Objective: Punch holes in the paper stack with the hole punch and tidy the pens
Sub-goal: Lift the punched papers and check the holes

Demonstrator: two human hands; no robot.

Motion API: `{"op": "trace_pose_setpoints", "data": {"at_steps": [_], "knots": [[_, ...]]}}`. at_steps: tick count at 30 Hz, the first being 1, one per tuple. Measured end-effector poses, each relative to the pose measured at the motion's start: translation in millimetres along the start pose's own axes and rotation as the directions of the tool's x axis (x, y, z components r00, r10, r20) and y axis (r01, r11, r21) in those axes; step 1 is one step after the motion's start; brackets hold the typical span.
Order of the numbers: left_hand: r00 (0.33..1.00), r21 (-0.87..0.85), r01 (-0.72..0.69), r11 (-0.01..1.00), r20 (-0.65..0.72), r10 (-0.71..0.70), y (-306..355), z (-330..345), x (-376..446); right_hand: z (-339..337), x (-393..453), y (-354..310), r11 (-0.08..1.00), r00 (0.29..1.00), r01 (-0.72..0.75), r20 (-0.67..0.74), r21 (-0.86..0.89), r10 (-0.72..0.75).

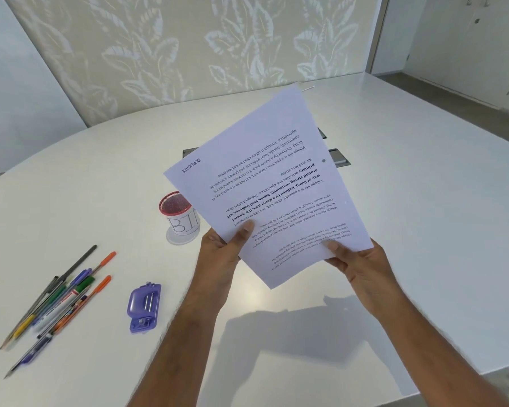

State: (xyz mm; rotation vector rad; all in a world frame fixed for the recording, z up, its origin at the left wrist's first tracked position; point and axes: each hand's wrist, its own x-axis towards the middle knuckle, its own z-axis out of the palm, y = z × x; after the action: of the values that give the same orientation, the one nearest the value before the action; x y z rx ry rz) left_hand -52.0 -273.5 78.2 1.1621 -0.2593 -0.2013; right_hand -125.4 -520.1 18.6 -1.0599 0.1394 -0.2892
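I hold a printed paper stack [265, 183] lifted above the white table [423, 201], tilted, its text upside down to me. Two punched holes show along its right edge. My left hand [227, 248] grips the near left edge with the thumb on top. My right hand [356, 259] grips the near right corner. A purple hole punch [144, 307] lies on the table to the left of my left forearm. Several pens [59, 298] lie in a loose pile at the far left. A red mesh pen cup [179, 214] with a white label stands behind, partly hidden by the paper.
A grey cable hatch [340, 159] is set in the table behind the paper, mostly covered by it. A patterned wall borders the far edge. The table's near edge runs at the lower right, where the floor shows.
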Motion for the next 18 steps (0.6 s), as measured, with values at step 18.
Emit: {"op": "trace_pose_setpoints", "data": {"at_steps": [18], "knots": [[0.989,0.174,-0.024,0.984,-0.142,0.049,3,-39,7,-22,10,-38,0.94,0.93,0.256,-0.207,-0.226,-0.304]]}}
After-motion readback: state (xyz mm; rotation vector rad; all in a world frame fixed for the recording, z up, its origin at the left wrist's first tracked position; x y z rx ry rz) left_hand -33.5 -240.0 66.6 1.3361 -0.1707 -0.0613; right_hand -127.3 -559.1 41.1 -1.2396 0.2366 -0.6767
